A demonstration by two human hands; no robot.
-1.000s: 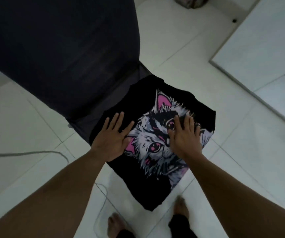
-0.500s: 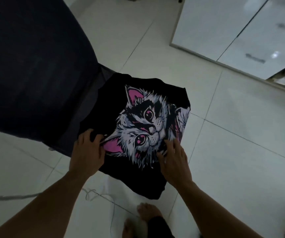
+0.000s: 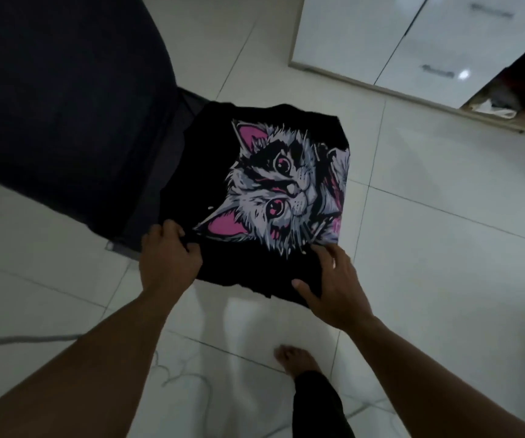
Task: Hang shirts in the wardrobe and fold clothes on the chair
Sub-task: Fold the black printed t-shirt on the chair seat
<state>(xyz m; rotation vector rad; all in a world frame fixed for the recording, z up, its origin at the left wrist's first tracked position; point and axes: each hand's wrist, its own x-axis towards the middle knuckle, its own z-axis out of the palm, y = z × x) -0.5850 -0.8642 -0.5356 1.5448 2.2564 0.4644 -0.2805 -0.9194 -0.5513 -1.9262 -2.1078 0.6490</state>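
White glossy floor tiles (image 3: 428, 248) fill most of the frame, and a white wardrobe (image 3: 365, 36) with 2 bar handles is seen at the upper right. To its right, an open compartment (image 3: 514, 93) with mixed items is visible, too dim for them to be identified. A dark chair (image 3: 65, 105) takes up the upper left, its broad backrest nearest the camera and part of its seat showing below it.

A folded black T-shirt (image 3: 210, 159) is laid on the chair seat in the centre of the frame, with its lower right part hanging past the seat edge over the floor. A grey and pink cat print (image 3: 273, 188) is turned upward.

The left hand (image 3: 167, 260) is placed at the shirt's lower left edge, just below the pink ear of the print; its fingers are curled and the fabric is pinched between them. The right hand (image 3: 333, 289) is set at the lower right corner, where the cloth is held between the spread thumb and the bent fingers.

A thin pale cable (image 3: 172, 374) is trailed over the tiles at the lower left. 1 bare foot (image 3: 296, 358) and a dark trouser leg (image 3: 318, 403) are seen at the bottom centre.
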